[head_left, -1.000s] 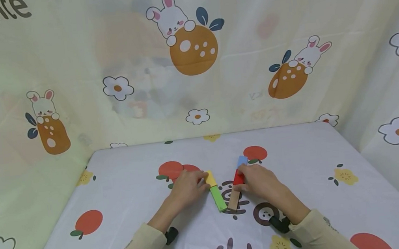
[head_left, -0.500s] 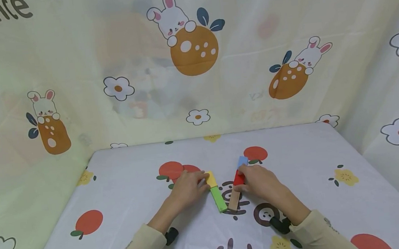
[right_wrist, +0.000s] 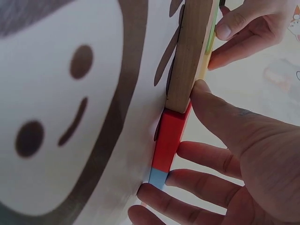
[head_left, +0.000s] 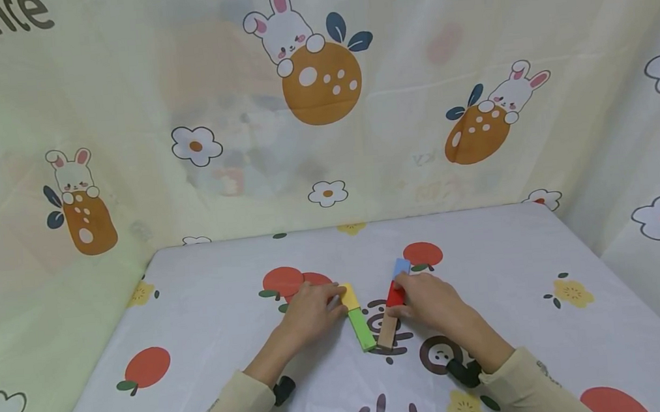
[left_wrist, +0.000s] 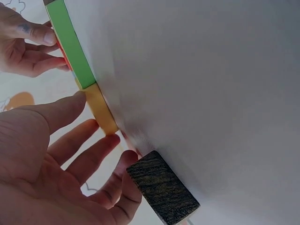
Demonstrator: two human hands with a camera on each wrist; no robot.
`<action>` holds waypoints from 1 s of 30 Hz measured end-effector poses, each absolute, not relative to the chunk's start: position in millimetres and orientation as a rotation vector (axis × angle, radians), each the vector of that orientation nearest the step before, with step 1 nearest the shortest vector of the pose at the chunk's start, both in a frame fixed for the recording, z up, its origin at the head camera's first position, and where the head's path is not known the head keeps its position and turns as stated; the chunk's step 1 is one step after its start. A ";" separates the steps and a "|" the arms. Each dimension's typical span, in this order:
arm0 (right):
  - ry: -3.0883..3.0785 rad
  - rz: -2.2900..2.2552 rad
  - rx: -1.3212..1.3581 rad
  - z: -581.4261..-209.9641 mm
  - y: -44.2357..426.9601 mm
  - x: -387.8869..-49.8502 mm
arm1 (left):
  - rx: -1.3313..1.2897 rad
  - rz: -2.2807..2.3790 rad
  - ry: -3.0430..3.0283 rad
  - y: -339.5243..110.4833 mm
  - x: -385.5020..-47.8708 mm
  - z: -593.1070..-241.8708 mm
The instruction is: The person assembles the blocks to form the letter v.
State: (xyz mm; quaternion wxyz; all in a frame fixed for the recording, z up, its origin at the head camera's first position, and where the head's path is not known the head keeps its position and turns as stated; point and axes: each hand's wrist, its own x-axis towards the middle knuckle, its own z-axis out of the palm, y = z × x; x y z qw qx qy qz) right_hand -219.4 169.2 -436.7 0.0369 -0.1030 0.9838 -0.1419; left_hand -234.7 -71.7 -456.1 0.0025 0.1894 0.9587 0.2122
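Observation:
Two short rows of toy building blocks lie on the table, converging toward the person. My left hand point(head_left: 311, 310) holds the yellow block point(left_wrist: 100, 108) at the far end of the left row; the green block point(head_left: 361, 329) adjoins it on the near side. At the right row, my right hand point(head_left: 434, 298) holds the red block point(right_wrist: 168, 140) with the thumb near its joint with the tan block point(right_wrist: 191, 51) and the fingers along the red and blue blocks. The blue block point(head_left: 401, 266) forms that row's far end. Fingers partly hide the red block in the head view.
A dark, textured rectangular piece point(left_wrist: 162, 187) is close to the left fingers; whether they touch cannot be told. The white tablecloth point(head_left: 223, 398) bears printed fruit, flowers and lettering. A curtain point(head_left: 405, 127) printed with rabbits rises behind the table's far edge.

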 end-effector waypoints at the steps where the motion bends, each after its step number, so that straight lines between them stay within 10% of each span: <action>1: 3.020 -0.438 -0.314 -436.6 169.2 -219.3 | 0.593 0.666 3.006 -71.7 -234.5 -456.0; 30: 3.036 -0.406 -0.330 -434.9 170.3 -217.4 | 0.572 0.849 2.900 -106.4 -225.6 -441.4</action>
